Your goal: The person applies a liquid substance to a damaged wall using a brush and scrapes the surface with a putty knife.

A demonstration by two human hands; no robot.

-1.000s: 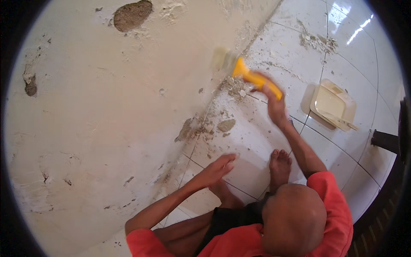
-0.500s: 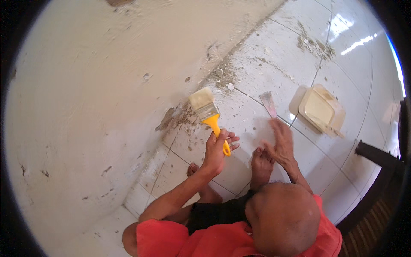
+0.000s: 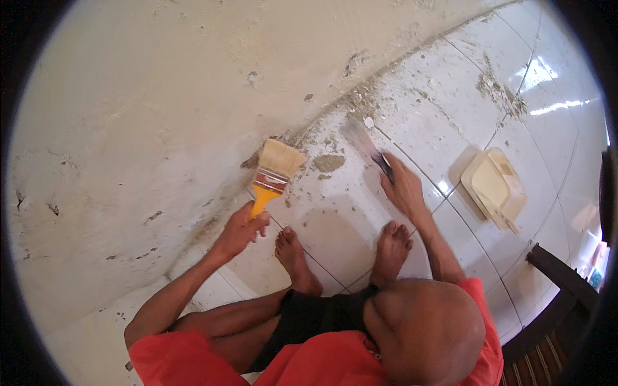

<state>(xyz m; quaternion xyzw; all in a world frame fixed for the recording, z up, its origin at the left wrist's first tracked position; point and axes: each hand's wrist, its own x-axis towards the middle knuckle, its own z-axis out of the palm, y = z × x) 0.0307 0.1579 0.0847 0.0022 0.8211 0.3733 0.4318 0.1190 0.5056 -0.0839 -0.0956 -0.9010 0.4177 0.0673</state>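
Observation:
My left hand [image 3: 244, 228] grips the yellow handle of a wide paintbrush [image 3: 278, 162], its pale bristles raised near the foot of the cream plastered wall [image 3: 135, 116]. My right hand [image 3: 403, 183] holds a scraper [image 3: 365, 143] with a dark handle and a blurred blade over the white tiles. Crumbled plaster [image 3: 329, 162] and dust lie along the wall's base, just beyond both tools. To the right of my right hand sits a shallow cream plastic tray [image 3: 489, 177] with a stick across it.
A dark wooden piece of furniture with striped slats [image 3: 553, 273] stands at lower right. My bare feet [image 3: 389, 254] are on the tiles below my hands. More debris [image 3: 499, 87] is scattered along the floor [image 3: 541, 154] at upper right.
The paintbrush passed from my right hand to my left, which has since moved leftward. My right hand took the scraper from the floor and has moved up-left with it.

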